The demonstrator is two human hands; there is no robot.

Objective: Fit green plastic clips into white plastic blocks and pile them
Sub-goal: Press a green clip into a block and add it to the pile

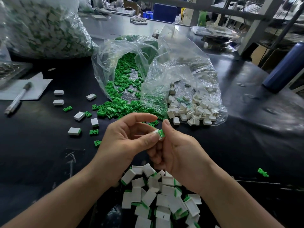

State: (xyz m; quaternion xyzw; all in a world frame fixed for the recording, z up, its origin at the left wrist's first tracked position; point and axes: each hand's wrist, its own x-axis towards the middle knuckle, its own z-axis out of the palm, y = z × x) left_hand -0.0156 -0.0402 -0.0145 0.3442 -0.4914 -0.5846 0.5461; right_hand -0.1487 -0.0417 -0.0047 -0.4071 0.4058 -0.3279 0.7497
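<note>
My left hand (126,139) pinches a small white block (156,133) between thumb and fingers above the black table. My right hand (177,150) holds a green clip (161,133) at the block's open end, partly pushed in. Below my wrists lies a pile of fitted white-and-green blocks (158,199). Loose green clips (118,109) spill from a clear bag (125,63). Empty white blocks (192,111) spill from a second clear bag (185,76) to the right.
A few fitted blocks (74,131) and stray clips (67,109) lie scattered at left. A pen (16,99) rests on white paper (32,86). A large full bag (41,28) stands at back left, a dark blue bottle (283,66) at right, one clip (263,172) at near right.
</note>
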